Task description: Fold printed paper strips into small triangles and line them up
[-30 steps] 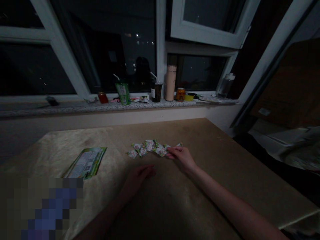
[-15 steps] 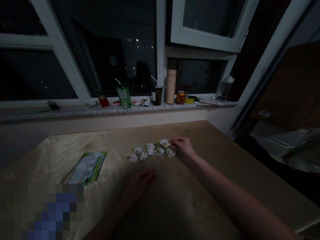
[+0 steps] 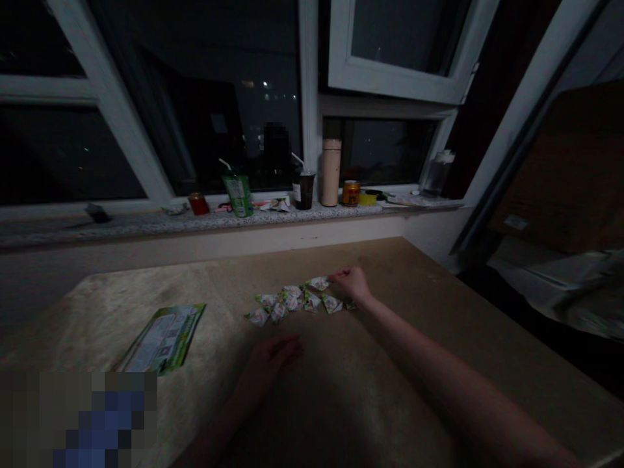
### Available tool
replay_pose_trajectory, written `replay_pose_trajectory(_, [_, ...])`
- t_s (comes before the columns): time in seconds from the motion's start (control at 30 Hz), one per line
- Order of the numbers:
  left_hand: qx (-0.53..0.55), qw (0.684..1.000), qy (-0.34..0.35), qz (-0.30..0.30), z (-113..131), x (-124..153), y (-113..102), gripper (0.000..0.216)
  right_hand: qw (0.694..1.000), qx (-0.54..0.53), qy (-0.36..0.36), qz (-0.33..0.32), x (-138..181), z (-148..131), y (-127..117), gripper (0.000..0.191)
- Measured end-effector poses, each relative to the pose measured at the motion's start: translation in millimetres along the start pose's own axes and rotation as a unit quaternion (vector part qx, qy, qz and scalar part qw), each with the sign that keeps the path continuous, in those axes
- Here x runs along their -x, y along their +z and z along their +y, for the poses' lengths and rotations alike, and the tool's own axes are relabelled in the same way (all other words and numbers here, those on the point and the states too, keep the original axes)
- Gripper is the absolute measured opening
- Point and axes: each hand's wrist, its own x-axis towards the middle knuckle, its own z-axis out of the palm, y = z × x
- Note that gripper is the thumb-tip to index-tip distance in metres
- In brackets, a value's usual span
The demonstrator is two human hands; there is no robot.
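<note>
From here I see two bare hands over a brown table in a dark room. The right hand has its fingers almost closed, with the tips right at the right end of a small white and green packet. I can't tell if they pinch it. That packet is on the far side of a bumpy row of other little packets, in the middle of the table. Some in the row touch each other. The left hand is nearer the person, in shadow, with its fingers loosely bent. It's too dark to tell if it holds anything. Off to the left lies a flat green bag with a pale part full of print. Behind the table, a green cup, a dark cup, a tall pink bottle and an orange can stand on the window sill.
</note>
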Motion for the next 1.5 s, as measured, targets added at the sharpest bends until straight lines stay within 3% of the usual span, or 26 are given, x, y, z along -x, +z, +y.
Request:
replay_pose_trajectory(0.27, [0.002, 1.0, -0.013, 0.004, -2, 2, 1, 0.036, 0.995, 0.101, -0.022, 0.019, -3, 9, -2, 0.01])
replay_pose_trajectory(0.67, [-0.022, 1.0, -0.001, 0.006, 0, 4, 2, 0.039, 0.977, 0.212, 0.005, 0.025, 3, 9, -2, 0.018])
replay_pose_trajectory(1.17, [-0.052, 0.999, 0.002, 0.001, -3, 3, 2, 0.035, 0.972, 0.233, 0.002, 0.008, 11, 10, -4, 0.024])
replay_pose_trajectory(1.5, [-0.096, 0.994, 0.032, -0.028, -9, 0, 2, 0.035, 0.97, 0.229, -0.075, 0.035, 26, 9, -20, 0.033])
